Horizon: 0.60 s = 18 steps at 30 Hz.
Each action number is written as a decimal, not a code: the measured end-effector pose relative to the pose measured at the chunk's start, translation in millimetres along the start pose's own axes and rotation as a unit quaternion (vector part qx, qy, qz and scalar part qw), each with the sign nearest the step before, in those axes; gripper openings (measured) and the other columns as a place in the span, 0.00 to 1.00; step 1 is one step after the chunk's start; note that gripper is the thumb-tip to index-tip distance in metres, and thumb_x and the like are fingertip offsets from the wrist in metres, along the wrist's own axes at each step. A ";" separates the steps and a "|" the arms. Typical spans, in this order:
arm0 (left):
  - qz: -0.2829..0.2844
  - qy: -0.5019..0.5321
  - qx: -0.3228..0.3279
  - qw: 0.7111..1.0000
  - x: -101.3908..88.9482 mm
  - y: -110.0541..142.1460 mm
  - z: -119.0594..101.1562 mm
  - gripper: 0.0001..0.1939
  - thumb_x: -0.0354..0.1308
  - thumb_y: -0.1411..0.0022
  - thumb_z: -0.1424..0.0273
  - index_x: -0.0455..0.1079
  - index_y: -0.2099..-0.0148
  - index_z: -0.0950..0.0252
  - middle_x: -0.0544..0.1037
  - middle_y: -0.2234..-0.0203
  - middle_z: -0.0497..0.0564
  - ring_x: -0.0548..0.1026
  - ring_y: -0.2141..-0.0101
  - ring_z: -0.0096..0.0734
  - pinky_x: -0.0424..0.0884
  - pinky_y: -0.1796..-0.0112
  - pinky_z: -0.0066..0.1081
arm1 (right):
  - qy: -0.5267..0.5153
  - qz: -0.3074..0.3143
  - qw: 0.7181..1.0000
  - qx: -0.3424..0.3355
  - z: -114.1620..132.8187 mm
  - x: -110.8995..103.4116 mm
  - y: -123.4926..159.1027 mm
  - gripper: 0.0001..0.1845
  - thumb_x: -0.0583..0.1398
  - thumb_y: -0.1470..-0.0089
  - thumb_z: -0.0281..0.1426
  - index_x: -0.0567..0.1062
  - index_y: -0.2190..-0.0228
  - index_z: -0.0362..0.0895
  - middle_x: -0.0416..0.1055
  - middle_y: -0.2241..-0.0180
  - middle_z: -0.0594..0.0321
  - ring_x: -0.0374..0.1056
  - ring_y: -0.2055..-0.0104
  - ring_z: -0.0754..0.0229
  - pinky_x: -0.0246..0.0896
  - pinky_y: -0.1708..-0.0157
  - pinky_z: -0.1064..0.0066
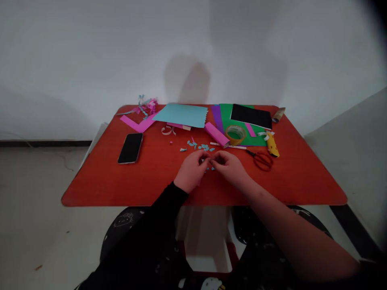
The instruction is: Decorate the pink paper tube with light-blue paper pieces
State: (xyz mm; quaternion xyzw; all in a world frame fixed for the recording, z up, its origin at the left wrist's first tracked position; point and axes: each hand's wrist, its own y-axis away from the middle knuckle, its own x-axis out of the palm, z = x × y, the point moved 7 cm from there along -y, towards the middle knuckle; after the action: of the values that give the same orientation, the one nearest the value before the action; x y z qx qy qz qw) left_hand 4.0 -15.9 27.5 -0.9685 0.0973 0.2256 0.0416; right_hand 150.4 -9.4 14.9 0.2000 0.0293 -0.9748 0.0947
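My left hand (191, 171) and my right hand (228, 167) meet over the middle of the red table (287, 177), fingers curled and tips close together. Whatever lies between the fingertips is hidden. Small pale blue paper scraps (199, 146) lie just beyond the hands, and a few more (213, 168) sit beside my right fingers. A pink paper roll (217, 134) and a white marker (228, 146) are the larger items closest beyond my hands.
Red scissors (262, 160) and a tape roll (235, 134) lie to the right. A black phone (130, 148) sits at left. Further back are a pale blue sheet (181, 115), green card (242, 135), black card (250, 116) and a pink paper strip (137, 124).
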 end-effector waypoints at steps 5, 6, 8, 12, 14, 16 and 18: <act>0.010 -0.050 0.050 0.997 2.3 3.8 -9.7 0.10 0.54 0.32 0.70 0.76 0.54 0.62 0.82 0.57 0.54 0.78 0.54 0.37 0.70 0.49 0.35 | 0.013 0.008 1.000 0.005 -1.3 -7.1 -2.2 0.10 0.62 0.46 0.40 0.75 0.70 0.45 0.75 0.71 0.63 0.67 0.70 0.58 0.60 0.68 0.67; 0.021 -0.063 0.055 0.996 2.6 4.0 -10.2 0.11 0.54 0.32 0.70 0.77 0.53 0.62 0.83 0.56 0.54 0.78 0.54 0.37 0.70 0.48 0.36 | 0.021 0.015 1.000 0.003 -1.5 -7.9 -2.4 0.10 0.62 0.45 0.39 0.75 0.70 0.45 0.75 0.71 0.63 0.67 0.70 0.59 0.60 0.68 0.68; 0.045 -0.091 0.051 0.994 0.0 2.6 -7.0 0.12 0.54 0.32 0.69 0.77 0.52 0.62 0.83 0.55 0.54 0.78 0.54 0.38 0.70 0.47 0.36 | 0.066 0.040 0.997 -0.009 -1.1 -7.2 -2.1 0.08 0.61 0.44 0.37 0.75 0.69 0.45 0.75 0.71 0.63 0.66 0.70 0.59 0.59 0.68 0.68; -0.002 -0.223 0.011 0.975 -32.4 -7.8 9.8 0.15 0.55 0.34 0.71 0.77 0.49 0.66 0.82 0.53 0.60 0.77 0.52 0.45 0.69 0.47 0.41 | 0.240 0.068 0.967 -0.054 2.2 -3.1 0.6 0.06 0.59 0.41 0.30 0.75 0.69 0.45 0.76 0.67 0.58 0.68 0.65 0.57 0.57 0.65 0.67; -0.051 -0.308 0.004 0.950 -52.6 -13.3 16.7 0.16 0.54 0.33 0.72 0.77 0.47 0.68 0.81 0.53 0.63 0.76 0.50 0.48 0.68 0.45 0.43 | 0.294 0.073 0.951 -0.068 3.1 -1.0 2.2 0.06 0.59 0.39 0.31 0.76 0.67 0.45 0.77 0.63 0.56 0.69 0.62 0.55 0.57 0.63 0.66; -0.070 -0.357 -0.004 0.931 -63.8 -17.7 24.4 0.16 0.54 0.33 0.71 0.77 0.47 0.66 0.80 0.52 0.63 0.75 0.50 0.49 0.68 0.46 0.43 | 0.309 0.076 0.945 -0.071 3.3 0.0 3.6 0.06 0.59 0.38 0.32 0.77 0.64 0.45 0.77 0.61 0.55 0.70 0.60 0.54 0.58 0.62 0.66; -0.072 -0.378 -0.017 0.923 -66.8 -20.9 32.5 0.15 0.54 0.32 0.69 0.79 0.49 0.63 0.79 0.55 0.61 0.75 0.52 0.48 0.69 0.48 0.41 | 0.311 0.070 0.945 -0.068 4.2 -1.3 4.5 0.06 0.60 0.38 0.33 0.77 0.62 0.45 0.78 0.60 0.54 0.71 0.58 0.53 0.59 0.60 0.66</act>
State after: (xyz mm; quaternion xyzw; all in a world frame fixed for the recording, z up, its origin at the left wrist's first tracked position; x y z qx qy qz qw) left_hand -64.4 19.9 28.9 -0.8163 0.0002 0.5727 0.0750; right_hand 150.9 -14.0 19.3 0.4881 0.1095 -0.8506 0.1622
